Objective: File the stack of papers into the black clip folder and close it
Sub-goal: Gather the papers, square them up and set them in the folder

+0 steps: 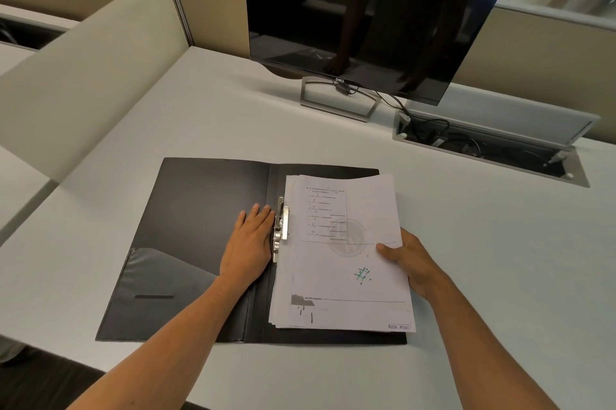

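Note:
The black clip folder (186, 229) lies open flat on the desk in front of me. A stack of printed papers (340, 263) rests on its right half, with its left edge at the metal clip (281, 227) along the spine. The clip's lever stands over the paper edge. My left hand (250, 242) lies flat on the left inner cover, fingers touching the clip. My right hand (408, 259) grips the stack's right edge, thumb on top of the sheets.
A dark Dell monitor (366, 16) stands on its metal foot behind the folder. An open cable tray (493, 146) with black cables is sunk into the desk at the right rear. A beige partition (83, 76) bounds the desk on the left.

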Demonstrator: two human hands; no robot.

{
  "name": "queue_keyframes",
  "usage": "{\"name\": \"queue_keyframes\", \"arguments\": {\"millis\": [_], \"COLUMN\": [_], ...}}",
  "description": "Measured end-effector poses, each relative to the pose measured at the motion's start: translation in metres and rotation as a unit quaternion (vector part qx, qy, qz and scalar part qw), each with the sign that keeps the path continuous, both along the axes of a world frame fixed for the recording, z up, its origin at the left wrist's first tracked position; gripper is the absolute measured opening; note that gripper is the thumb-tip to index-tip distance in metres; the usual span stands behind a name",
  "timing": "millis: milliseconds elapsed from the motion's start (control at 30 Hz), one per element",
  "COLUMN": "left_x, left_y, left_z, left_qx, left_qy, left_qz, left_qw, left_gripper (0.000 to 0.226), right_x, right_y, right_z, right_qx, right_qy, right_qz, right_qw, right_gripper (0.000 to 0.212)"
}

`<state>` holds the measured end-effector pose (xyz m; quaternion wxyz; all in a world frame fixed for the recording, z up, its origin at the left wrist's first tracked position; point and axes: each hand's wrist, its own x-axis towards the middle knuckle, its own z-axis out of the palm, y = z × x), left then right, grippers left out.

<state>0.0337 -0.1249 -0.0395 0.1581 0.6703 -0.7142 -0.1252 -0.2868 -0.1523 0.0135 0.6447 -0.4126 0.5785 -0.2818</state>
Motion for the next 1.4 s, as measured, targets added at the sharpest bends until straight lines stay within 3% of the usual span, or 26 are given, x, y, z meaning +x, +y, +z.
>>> {"name": "queue_keyframes", "arguments": {"millis": [433,933,1100,1300,1400], "left_x": [0.000,-0.002,-0.003,-0.014,-0.023], "left_y": [0.000,0.000,-0.002,-0.014,-0.018], "left_z": [-0.001,0.004,0.009,0.018,0.021], "left_qx": [0.016,0.036,0.015,0.026,0.027], "left_qy": [-0.018,-0.014,0.048,0.229,0.257], "left_qz": [0.003,-0.005,0.019,0.118,0.109], "left_qw": [1.000,0.999,0.999,0.966,0.960], "left_gripper": [0.052,0.052,0.045,0.039,0.042], "right_x": [0.028,0.047,0.038,0.033,0.035], "right_y": [0.002,0.008,0.011,0.016,0.015], "right_z": [-0.003,-0.006,-0.004,-0.004,-0.002], "right_qx": [-0.027,-0.127,-0.142,-0.155,-0.156], "right_qy": [0.018,0.209,0.315,0.314,0.300], "right_qz": [-0.029,-0.027,-0.048,-0.034,-0.021], "right_qw": [0.999,0.969,0.937,0.936,0.941], "right_gripper": [0.038,0.053,0.062,0.052,0.056]}}
